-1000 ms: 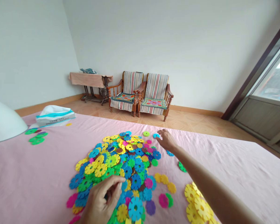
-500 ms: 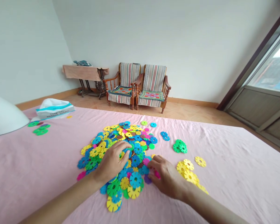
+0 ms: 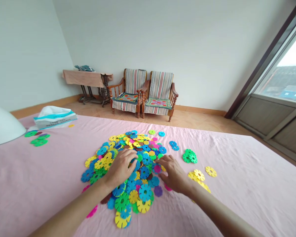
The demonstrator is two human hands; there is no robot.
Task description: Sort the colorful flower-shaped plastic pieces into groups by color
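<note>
Fingers of the left hand point(image 3: 120, 167) curl over the central disc pile point(image 3: 145, 171); I cannot tell if they hold any. The right hand point(image 3: 173, 171) has fingers and thumb apart near its right side, forearm partly covering yellow discs point(image 3: 199, 174). A white dome point(image 3: 5, 126) is cut off left; bare pink cloth point(image 3: 241, 177) stretches right.

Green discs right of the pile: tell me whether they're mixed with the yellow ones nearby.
No, the green discs lie in their own cluster, with pink cloth between them and the yellow discs.
</note>
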